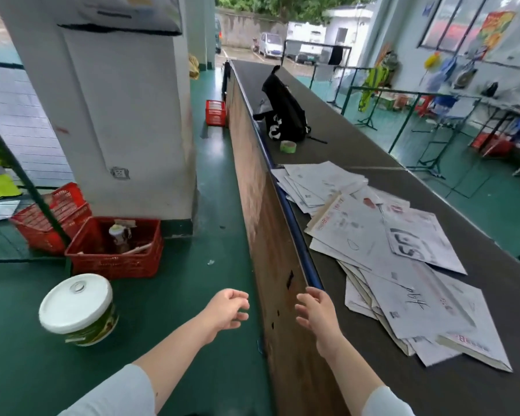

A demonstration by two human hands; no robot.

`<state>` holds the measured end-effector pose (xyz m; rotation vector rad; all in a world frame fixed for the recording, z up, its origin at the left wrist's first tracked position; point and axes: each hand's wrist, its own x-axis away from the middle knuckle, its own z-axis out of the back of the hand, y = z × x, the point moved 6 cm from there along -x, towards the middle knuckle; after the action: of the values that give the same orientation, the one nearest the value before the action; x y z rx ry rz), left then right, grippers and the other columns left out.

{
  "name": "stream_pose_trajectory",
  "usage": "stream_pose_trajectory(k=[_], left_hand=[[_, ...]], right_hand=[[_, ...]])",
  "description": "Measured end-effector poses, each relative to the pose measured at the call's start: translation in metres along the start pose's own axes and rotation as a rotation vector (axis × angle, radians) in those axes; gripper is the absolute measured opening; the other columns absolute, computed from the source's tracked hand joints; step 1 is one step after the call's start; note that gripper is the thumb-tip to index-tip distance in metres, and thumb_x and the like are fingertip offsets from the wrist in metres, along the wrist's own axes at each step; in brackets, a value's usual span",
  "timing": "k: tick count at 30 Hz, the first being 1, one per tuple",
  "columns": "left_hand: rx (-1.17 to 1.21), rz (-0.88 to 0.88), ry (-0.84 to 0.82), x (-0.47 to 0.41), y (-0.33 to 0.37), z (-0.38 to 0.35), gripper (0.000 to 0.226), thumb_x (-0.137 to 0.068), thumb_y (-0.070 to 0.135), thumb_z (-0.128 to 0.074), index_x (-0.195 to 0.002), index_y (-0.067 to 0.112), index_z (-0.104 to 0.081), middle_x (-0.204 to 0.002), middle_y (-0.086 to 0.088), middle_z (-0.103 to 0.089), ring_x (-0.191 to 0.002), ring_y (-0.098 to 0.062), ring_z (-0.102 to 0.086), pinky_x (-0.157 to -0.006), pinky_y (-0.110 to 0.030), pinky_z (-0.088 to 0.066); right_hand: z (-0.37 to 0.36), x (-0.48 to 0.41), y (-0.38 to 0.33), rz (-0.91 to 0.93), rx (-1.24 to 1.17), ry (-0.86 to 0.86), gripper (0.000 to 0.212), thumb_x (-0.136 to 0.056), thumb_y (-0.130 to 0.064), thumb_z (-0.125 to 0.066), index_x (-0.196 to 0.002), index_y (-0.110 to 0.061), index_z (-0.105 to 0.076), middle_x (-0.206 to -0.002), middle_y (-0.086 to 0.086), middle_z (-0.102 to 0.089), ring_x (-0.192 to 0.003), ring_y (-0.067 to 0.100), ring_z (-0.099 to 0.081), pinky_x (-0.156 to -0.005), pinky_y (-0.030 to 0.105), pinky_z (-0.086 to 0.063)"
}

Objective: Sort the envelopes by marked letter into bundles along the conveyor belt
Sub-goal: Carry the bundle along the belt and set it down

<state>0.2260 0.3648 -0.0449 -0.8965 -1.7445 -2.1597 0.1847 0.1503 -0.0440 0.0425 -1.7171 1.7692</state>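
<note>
Green-painted floor [168, 295] runs beside a long dark conveyor belt [373, 151] with a brown wooden side panel [270, 235] and a blue rail along its top edge. On the belt, just past the panel, lies a loose heap of white paper envelopes [382, 253], overlapping at all angles; several bear black handwritten marks, and one on the far side of the heap carries large bold black characters. A second, flatter spread of the same envelopes sits beyond the heap, touching it.

Farther along the belt from the envelopes rests a green roll of tape [288, 146], and just behind that a black backpack with white lettering [284, 115] stands upright.

Short of the heap, both bare hands hover in the air holding nothing. The right hand [317, 313] is at the panel's top edge, fingers [312, 294] loosely spread and released, near the closest envelopes but not touching them. The left hand [227, 309] hangs over the floor on the near side of the panel, its fingers curled halfway and empty.

On the floor away from the belt stand a white-lidded plastic bucket with a green label [77, 309], a red plastic crate holding a bottle [114, 247], and a white square pillar [117, 100].
</note>
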Motion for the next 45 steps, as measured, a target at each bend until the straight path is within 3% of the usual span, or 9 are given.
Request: stream_pose_trajectory(k=[8,11,18,24,30,33,37,40,45], left_hand=[[-0.120,-0.002,-0.207,-0.152,0.089,-0.038,0.023,-0.095,0.012,-0.053,-0.117,0.014,-0.057,-0.114,-0.005,-0.066,-0.084,-0.015,-0.066,-0.074,-0.025,-0.053],[-0.197,-0.011,-0.292,-0.204,0.130,-0.053,0.024,-0.095,0.011,-0.051,-0.119,0.013,-0.054,-0.105,-0.004,-0.065,-0.080,-0.014,-0.064,-0.067,-0.023,-0.050],[-0.370,-0.035,-0.423,-0.294,0.187,-0.091,0.023,-0.097,0.012,-0.053,-0.120,0.015,-0.051,-0.105,-0.006,-0.065,-0.080,-0.014,-0.062,-0.068,-0.025,-0.052],[-0.473,-0.085,-0.433,-0.333,0.205,-0.130,0.038,-0.094,0.017,-0.058,-0.130,0.012,-0.049,-0.122,-0.005,-0.059,-0.109,-0.020,-0.056,-0.096,-0.036,-0.047],[-0.500,-0.099,-0.362,-0.367,0.236,-0.152,0.057,-0.092,0.015,-0.058,-0.144,0.007,-0.035,-0.145,-0.009,-0.043,-0.130,-0.023,-0.044,-0.098,-0.030,-0.037],[-0.509,-0.059,-0.351,-0.382,0.239,-0.164,0.057,-0.094,0.014,-0.057,-0.145,0.004,-0.035,-0.140,-0.010,-0.047,-0.126,-0.024,-0.046,-0.101,-0.031,-0.039],[-0.475,-0.003,-0.384,-0.386,0.236,-0.179,0.031,-0.096,0.010,-0.054,-0.126,0.010,-0.046,-0.099,0.002,-0.051,-0.099,-0.016,-0.047,-0.079,-0.026,-0.043],[-0.430,0.068,-0.365,-0.398,0.232,-0.186,0.007,-0.097,0.006,-0.050,-0.103,0.008,-0.051,-0.102,-0.006,-0.058,-0.083,-0.016,-0.053,-0.068,-0.027,-0.045],[-0.299,0.283,-0.483,-0.404,0.228,-0.203,0.019,-0.096,0.008,-0.052,-0.111,0.002,-0.062,-0.095,-0.016,-0.071,-0.083,-0.028,-0.067,-0.061,-0.035,-0.058]], right_hand=[[0.028,-0.121,-0.029,-0.096,-0.103,0.271,0.031,-0.096,-0.014,-0.058,-0.126,-0.014,-0.049,-0.106,0.006,-0.058,-0.097,0.022,-0.059,-0.089,0.041,-0.052],[0.036,-0.155,-0.044,-0.131,-0.156,0.388,0.031,-0.095,-0.015,-0.059,-0.125,-0.014,-0.050,-0.119,0.010,-0.058,-0.103,0.023,-0.057,-0.086,0.038,-0.050],[0.057,-0.187,-0.057,-0.225,-0.251,0.597,0.041,-0.094,-0.017,-0.059,-0.133,-0.013,-0.046,-0.129,0.011,-0.054,-0.113,0.025,-0.053,-0.105,0.046,-0.044],[0.090,-0.212,-0.055,-0.282,-0.231,0.684,0.047,-0.094,-0.017,-0.060,-0.138,-0.012,-0.045,-0.135,0.013,-0.052,-0.120,0.028,-0.052,-0.104,0.044,-0.044],[0.121,-0.261,-0.072,-0.253,-0.173,0.635,0.053,-0.094,-0.016,-0.059,-0.144,-0.009,-0.040,-0.142,0.012,-0.046,-0.122,0.026,-0.047,-0.097,0.037,-0.039],[0.135,-0.280,-0.070,-0.267,-0.152,0.628,0.057,-0.094,-0.017,-0.059,-0.146,-0.010,-0.038,-0.147,0.014,-0.043,-0.130,0.029,-0.044,-0.099,0.038,-0.036],[0.145,-0.287,-0.061,-0.323,-0.136,0.632,0.060,-0.093,-0.018,-0.059,-0.148,-0.011,-0.035,-0.151,0.015,-0.039,-0.135,0.031,-0.041,-0.107,0.042,-0.034],[0.149,-0.290,-0.058,-0.342,-0.090,0.636,0.061,-0.091,-0.021,-0.061,-0.146,-0.013,-0.037,-0.148,0.013,-0.042,-0.133,0.030,-0.043,-0.106,0.042,-0.036],[0.151,-0.294,-0.059,-0.367,-0.071,0.664,0.060,-0.091,-0.023,-0.061,-0.145,-0.014,-0.037,-0.145,0.010,-0.044,-0.128,0.028,-0.045,-0.100,0.038,-0.038]])
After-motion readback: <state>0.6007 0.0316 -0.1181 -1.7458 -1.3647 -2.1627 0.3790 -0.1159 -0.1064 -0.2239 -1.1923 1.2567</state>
